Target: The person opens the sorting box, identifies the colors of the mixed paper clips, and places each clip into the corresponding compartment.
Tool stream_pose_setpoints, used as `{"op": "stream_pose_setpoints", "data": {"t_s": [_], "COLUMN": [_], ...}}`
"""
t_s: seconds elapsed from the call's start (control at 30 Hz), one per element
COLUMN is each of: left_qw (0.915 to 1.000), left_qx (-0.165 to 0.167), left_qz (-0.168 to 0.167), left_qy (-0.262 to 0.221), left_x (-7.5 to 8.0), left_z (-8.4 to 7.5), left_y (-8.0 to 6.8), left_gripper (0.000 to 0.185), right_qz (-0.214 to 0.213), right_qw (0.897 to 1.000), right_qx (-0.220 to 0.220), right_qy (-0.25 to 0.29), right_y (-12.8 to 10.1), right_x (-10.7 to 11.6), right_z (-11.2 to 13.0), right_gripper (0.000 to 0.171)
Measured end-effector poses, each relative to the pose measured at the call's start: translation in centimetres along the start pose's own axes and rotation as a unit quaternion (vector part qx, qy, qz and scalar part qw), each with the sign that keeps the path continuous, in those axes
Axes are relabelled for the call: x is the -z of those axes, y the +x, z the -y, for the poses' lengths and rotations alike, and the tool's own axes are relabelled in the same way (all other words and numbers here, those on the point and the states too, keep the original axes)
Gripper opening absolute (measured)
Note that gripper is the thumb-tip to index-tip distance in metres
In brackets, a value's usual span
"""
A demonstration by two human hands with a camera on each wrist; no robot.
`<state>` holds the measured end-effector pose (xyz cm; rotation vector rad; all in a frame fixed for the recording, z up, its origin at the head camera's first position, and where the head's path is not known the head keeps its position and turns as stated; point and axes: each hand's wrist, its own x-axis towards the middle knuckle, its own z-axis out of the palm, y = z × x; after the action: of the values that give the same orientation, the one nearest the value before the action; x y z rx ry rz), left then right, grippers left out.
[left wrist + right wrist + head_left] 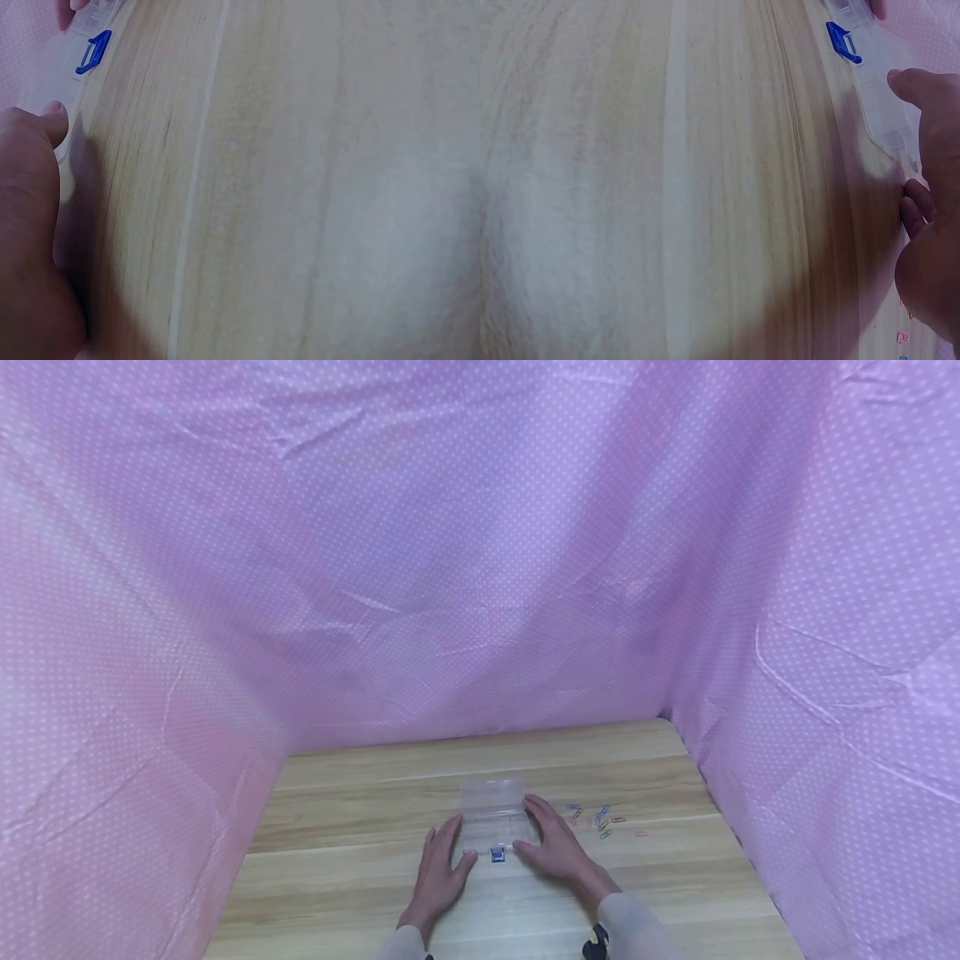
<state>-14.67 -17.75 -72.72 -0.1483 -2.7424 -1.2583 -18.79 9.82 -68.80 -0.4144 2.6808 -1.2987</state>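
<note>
A small clear plastic box (491, 806) with a blue latch (497, 854) on its near side lies on a wooden table (360, 860). My left hand (441, 870) lies flat at the box's left side, fingers straight, thumb against its near corner. My right hand (557, 845) lies along the box's right side, fingers stretched forward and thumb pointing at the latch. In the left wrist view the left hand (30, 195) has its thumb on the box (64, 82), beside the latch (91, 52). In the right wrist view the right hand (934, 225) touches the box (877, 97) and its latch (843, 43).
Several coloured paper clips (600, 818) lie scattered on the table just right of my right hand; a few paper clips (902, 337) show in the right wrist view. Pink dotted cloth (480, 568) walls in the table at the back and both sides.
</note>
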Motion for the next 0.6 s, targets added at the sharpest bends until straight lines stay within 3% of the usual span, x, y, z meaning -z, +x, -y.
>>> {"op": "stream_pose_setpoints", "data": {"t_s": [0.6], "left_qw": [1.0], "left_qx": [-0.001], "left_qz": [0.002], "left_qy": [0.006], "left_x": [0.11], "left_z": [-0.26], "left_y": [0.03], "left_gripper": [0.068], "right_qz": [0.005], "right_qw": [1.0], "right_qx": [-0.011], "right_qy": [-0.014], "right_y": [-0.18], "right_x": [-0.3], "right_z": [-0.18], "right_gripper": [0.089]}}
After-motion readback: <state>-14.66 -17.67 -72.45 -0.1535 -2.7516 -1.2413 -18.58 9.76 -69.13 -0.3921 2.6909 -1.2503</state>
